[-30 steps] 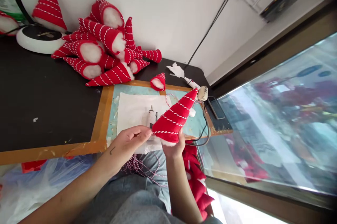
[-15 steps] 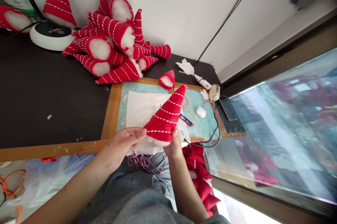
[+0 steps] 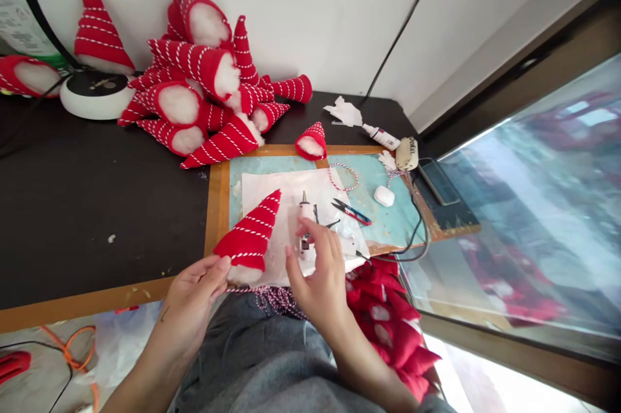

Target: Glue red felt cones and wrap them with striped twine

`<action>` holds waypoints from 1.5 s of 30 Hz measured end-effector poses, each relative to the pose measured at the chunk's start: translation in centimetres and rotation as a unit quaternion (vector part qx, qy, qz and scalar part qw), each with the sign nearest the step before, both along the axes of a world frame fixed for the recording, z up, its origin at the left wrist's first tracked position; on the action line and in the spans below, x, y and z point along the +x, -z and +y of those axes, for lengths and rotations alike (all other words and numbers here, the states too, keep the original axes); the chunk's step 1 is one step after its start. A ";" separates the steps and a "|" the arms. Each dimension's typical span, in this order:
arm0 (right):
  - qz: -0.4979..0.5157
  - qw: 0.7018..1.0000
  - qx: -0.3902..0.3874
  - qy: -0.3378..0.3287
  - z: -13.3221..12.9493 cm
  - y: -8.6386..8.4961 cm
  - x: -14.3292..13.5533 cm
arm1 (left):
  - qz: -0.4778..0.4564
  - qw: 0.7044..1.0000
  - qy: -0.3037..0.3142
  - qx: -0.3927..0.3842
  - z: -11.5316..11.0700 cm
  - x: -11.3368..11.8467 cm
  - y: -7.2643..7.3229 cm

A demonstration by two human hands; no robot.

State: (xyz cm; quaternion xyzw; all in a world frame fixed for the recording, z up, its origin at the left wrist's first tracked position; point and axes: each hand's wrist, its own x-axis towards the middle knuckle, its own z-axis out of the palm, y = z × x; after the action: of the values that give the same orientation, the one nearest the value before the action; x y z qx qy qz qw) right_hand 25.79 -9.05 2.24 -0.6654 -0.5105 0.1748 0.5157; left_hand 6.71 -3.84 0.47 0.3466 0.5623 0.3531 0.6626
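Head view: left hand (image 3: 196, 290) pinches red cone (image 3: 250, 233) at its lower edge, above white paper (image 3: 253, 191) on the table (image 3: 97, 206). Right hand (image 3: 324, 280) empty, fingers parted near glue gun (image 3: 305, 210); contact unclear. Judged step: cone handling; grasping the gun would call for closing right fingers.

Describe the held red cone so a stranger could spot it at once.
On the dark table, find the white sheet. Over its left edge, the left hand pinches a white-striped, stuffed red cone by its base. Unlike the similar cones piled near the wall, it alone is held.
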 end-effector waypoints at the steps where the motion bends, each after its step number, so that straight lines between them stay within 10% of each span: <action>1: -0.062 0.998 -0.001 -0.003 -0.4 0.1 0.6 | -0.001 1.000 -0.023 -0.010 -0.2 -0.2 0.4; 7: -0.297 0.952 -0.027 0.068 -1.6 1.7 7.8 | 0.004 0.991 -0.129 -0.046 -0.7 0.1 1.5; 14: -0.433 0.888 -0.155 0.013 0.9 4.0 16.7 | 0.002 0.998 -0.065 0.021 -0.2 1.2 1.6; 26: -0.373 0.916 -0.136 0.063 2.2 4.8 18.2 | 0.026 0.989 -0.019 0.148 -0.2 0.3 2.4; 31: -0.229 0.963 -0.060 0.132 -1.6 1.3 13.2 | 0.024 0.983 -0.013 0.181 0.0 -0.5 2.2; 35: -0.017 1.000 0.009 -0.018 -5.6 0.8 4.5 | 0.021 0.975 -0.025 0.221 -0.3 -1.1 2.2; 39: 0.129 0.977 -0.054 -0.164 -6.7 1.5 -2.1 | 0.005 0.968 -0.025 0.249 -0.7 -1.5 2.4; 45: 0.202 0.922 -0.168 -0.284 -4.6 1.5 -4.5 | -0.003 0.961 -0.014 0.277 -1.0 -1.9 2.4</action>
State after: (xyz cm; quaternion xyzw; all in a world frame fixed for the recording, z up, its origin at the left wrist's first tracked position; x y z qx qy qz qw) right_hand 21.25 -13.65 0.72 -0.5202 -0.5261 0.5276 0.4175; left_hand 4.77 -4.88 -1.95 0.5076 0.4452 0.5049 0.5378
